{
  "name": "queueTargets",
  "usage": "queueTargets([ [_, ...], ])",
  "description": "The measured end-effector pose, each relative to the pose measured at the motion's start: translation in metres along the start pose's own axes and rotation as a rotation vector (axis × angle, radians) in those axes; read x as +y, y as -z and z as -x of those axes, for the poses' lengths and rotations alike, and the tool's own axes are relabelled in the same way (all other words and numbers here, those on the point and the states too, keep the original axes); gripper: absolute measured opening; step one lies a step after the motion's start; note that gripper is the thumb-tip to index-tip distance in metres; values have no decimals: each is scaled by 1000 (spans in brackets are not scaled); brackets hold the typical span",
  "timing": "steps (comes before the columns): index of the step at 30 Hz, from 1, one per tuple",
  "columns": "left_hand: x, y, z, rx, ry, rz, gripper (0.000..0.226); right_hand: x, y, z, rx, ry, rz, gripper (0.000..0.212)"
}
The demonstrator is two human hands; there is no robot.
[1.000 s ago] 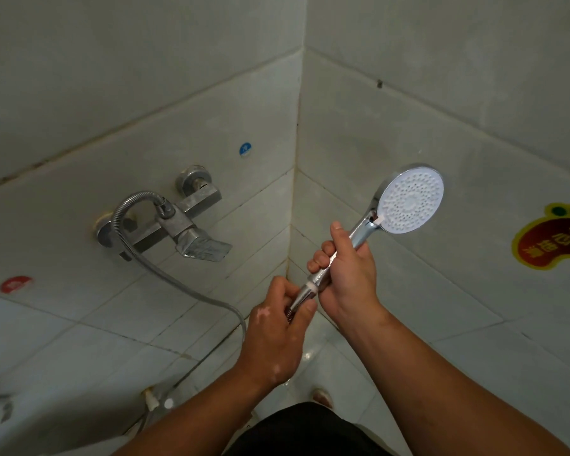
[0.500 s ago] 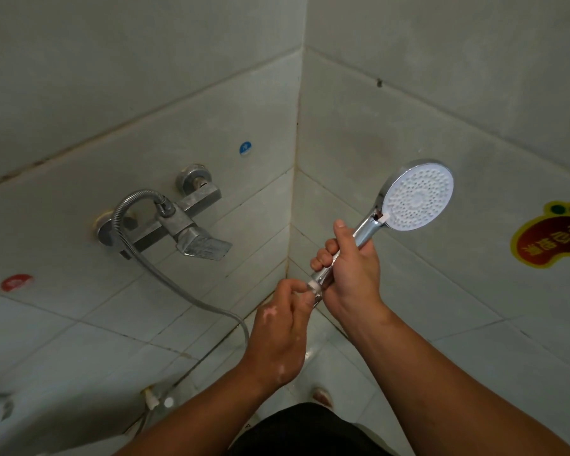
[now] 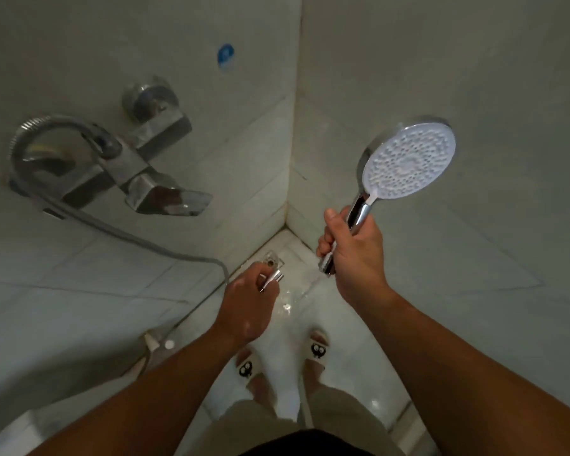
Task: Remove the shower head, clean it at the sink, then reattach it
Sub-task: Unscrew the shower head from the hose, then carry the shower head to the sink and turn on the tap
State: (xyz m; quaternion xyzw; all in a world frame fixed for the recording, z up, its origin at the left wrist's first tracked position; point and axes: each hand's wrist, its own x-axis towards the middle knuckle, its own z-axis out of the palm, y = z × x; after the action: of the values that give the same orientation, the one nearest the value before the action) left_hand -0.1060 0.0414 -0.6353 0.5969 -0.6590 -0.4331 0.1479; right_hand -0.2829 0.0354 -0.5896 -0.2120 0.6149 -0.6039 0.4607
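Note:
My right hand [image 3: 352, 248] grips the chrome handle of the shower head [image 3: 408, 162], whose round white spray face points toward me at the right. The handle's lower end sticks out bare below my fist. My left hand [image 3: 247, 301] holds the metal end nut of the shower hose [image 3: 139, 240], lower and to the left, apart from the handle. The grey hose runs from my left hand up to the chrome wall mixer tap [image 3: 125, 169] on the left wall.
Tiled walls meet in a corner straight ahead. A square floor drain [image 3: 272, 260] sits in that corner just beyond my left hand. The floor is wet and glossy. My feet in white slippers [image 3: 278, 360] stand below. A blue dot sticker [image 3: 226, 55] marks the left wall.
The hose end has come off the shower head handle. My left hand moved down and left with the hose; my right hand lifted the shower head up and right. The view tilted down.

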Motion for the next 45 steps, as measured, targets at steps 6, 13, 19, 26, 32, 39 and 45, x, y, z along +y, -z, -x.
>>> queueTargets([
  [6,-91,-86,-54,-94,110,-51,13,112,18,-52,-9,-80,264,24],
  [13,-264,-229,-132,-154,211,-127,19,318,62,-119,-69,-193,419,28],
  [19,-422,-349,-198,-272,278,-219,23,500,107,-170,-76,-209,459,29],
  [26,-543,-444,-268,-367,228,-416,23,641,135,-227,-119,-182,498,29],
  [32,-596,-485,-306,-311,209,-545,22,695,144,-253,-135,-194,524,30],
  [39,-592,-468,-314,-361,116,-732,39,664,136,-249,-151,-201,539,37],
  [45,-449,-384,-240,-348,357,-304,22,537,123,-192,-200,-261,569,34],
])
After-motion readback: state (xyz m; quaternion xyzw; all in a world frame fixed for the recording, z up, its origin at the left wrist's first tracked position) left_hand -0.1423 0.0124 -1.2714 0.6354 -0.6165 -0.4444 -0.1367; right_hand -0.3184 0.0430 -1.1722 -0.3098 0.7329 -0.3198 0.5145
